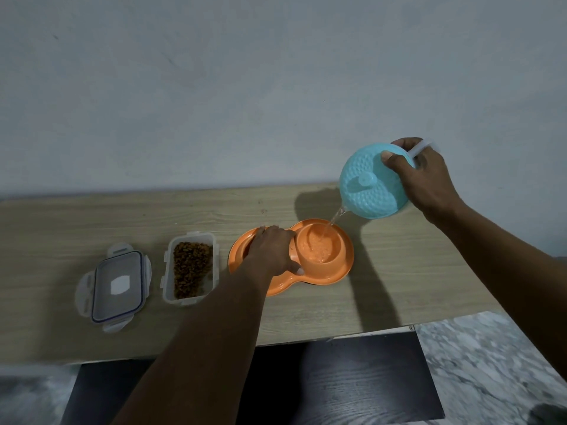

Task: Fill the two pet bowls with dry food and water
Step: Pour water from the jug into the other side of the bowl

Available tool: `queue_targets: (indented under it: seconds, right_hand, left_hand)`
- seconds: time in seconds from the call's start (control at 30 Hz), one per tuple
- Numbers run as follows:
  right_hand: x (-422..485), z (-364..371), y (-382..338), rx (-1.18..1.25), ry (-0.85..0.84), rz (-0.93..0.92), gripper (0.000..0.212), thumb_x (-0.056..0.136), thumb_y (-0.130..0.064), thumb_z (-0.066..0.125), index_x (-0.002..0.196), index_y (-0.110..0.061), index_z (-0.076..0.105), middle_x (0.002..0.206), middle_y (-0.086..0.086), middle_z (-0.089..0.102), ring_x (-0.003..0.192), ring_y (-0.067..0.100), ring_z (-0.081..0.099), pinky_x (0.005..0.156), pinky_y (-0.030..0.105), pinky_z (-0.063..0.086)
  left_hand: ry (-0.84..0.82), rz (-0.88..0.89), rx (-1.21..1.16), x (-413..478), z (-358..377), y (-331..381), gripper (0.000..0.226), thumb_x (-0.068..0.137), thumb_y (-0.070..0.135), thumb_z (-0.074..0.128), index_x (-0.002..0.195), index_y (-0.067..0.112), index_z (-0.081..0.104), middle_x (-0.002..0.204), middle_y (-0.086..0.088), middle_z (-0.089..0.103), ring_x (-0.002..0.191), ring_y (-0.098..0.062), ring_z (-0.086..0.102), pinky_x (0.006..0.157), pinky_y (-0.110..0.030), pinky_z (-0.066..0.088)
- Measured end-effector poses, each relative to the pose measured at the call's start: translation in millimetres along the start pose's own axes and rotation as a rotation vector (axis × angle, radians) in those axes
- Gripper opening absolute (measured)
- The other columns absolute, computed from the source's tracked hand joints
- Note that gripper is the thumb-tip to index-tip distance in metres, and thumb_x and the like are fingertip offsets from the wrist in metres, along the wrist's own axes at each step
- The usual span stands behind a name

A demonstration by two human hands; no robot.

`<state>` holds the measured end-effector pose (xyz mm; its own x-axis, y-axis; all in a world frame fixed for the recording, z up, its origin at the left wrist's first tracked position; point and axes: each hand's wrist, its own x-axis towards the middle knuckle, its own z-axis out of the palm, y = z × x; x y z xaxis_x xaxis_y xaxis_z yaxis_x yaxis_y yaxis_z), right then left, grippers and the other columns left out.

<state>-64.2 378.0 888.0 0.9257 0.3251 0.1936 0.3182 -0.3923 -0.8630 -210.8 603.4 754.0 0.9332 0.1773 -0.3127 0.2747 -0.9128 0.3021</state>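
An orange double pet bowl tray (339, 273) lies on the wooden table. Its right bowl (319, 248) holds rippling water. My right hand (425, 176) grips a blue-lidded jug (372, 184) by its handle, tilted left above that bowl, and a thin stream of water (333, 220) falls into it. My left hand (271, 251) rests palm-down over the left bowl, hiding it, with the thumb against the right bowl's side. A clear plastic container (190, 268) of brown dry food stands open to the left of the tray.
The container's clear lid (115, 286) lies flat at the left of the wooden table (399, 271). A grey wall rises right behind the table. A dark surface (337, 381) sits below the table's front edge, with marbled floor (491, 357) to the right.
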Motion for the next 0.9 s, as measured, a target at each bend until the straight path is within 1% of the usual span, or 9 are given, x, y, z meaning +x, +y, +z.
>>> queue_targets:
  seconds: [0.17,0.33,0.47,0.63,0.7,0.77,0.8,0.9]
  right_hand:
    - [5,-6,-4,-0.001,0.001,-0.028,0.041,0.087,-0.049,0.061,0.111,-0.016,0.063,0.108,0.001,0.068,0.098,0.020,0.068,0.081,0.043,0.058]
    - [5,-3,-5,0.005,-0.001,-0.044,0.042,0.088,-0.048,0.061,0.111,-0.014,0.063,0.107,0.001,0.067,0.097,0.020,0.068,0.078,0.037,0.057]
    - [1,5,3,0.019,-0.025,-0.017,0.041,0.088,-0.048,0.061,0.110,-0.014,0.063,0.105,0.000,0.068,0.095,0.019,0.069,0.075,0.035,0.057]
    - [-8,18,19,0.134,-0.037,0.105,0.037,0.084,-0.047,0.065,0.105,-0.016,0.065,0.102,0.002,0.072,0.094,0.022,0.071,0.077,0.042,0.058]
    - [-13,24,25,0.210,-0.027,0.164,0.036,0.084,-0.045,0.066,0.104,-0.016,0.066,0.102,0.005,0.072,0.095,0.025,0.072,0.075,0.041,0.057]
    - [-16,28,31,0.279,-0.016,0.215,0.038,0.086,-0.042,0.067,0.107,-0.011,0.067,0.104,0.010,0.073,0.097,0.029,0.072,0.074,0.040,0.057]
    - [-18,29,34,0.307,-0.013,0.237,0.036,0.087,-0.040,0.066,0.106,-0.010,0.069,0.104,0.011,0.074,0.098,0.030,0.073,0.075,0.041,0.058]
    - [-20,33,40,0.404,0.045,0.327,0.017,0.090,-0.035,0.068,0.096,-0.020,0.069,0.100,0.005,0.075,0.100,0.029,0.072,0.080,0.044,0.058]
  left_hand:
    - [-0.010,-0.004,-0.009,0,-1,0,0.102,0.059,0.060,0.086,0.146,0.025,0.047,0.141,-0.008,0.056,0.138,-0.029,0.043,0.122,-0.051,0.016]
    - [-0.003,-0.002,-0.014,-1,-2,1,0.100,0.059,0.060,0.086,0.144,0.025,0.049,0.138,-0.007,0.058,0.134,-0.029,0.046,0.122,-0.051,0.017]
    - [-0.005,-0.014,-0.012,-1,-3,2,0.099,0.059,0.060,0.086,0.144,0.025,0.049,0.136,-0.007,0.060,0.131,-0.029,0.049,0.122,-0.050,0.018]
    - [-0.013,-0.023,-0.015,-4,-6,5,0.099,0.061,0.058,0.086,0.146,0.024,0.047,0.138,-0.008,0.058,0.134,-0.028,0.047,0.121,-0.048,0.017]
    - [-0.016,-0.029,-0.019,-5,-8,6,0.099,0.061,0.057,0.086,0.146,0.024,0.047,0.138,-0.008,0.057,0.134,-0.029,0.046,0.121,-0.047,0.016]
    - [-0.017,-0.031,-0.020,-4,-7,6,0.100,0.060,0.058,0.087,0.146,0.025,0.047,0.137,-0.008,0.058,0.133,-0.028,0.046,0.121,-0.048,0.016]
    - [-0.015,-0.030,-0.019,-4,-7,6,0.101,0.060,0.058,0.087,0.146,0.025,0.047,0.137,-0.008,0.058,0.133,-0.028,0.047,0.122,-0.048,0.016]
    - [-0.010,-0.027,-0.016,-4,-6,5,0.099,0.059,0.058,0.087,0.144,0.024,0.050,0.133,-0.008,0.060,0.130,-0.028,0.049,0.121,-0.048,0.019]
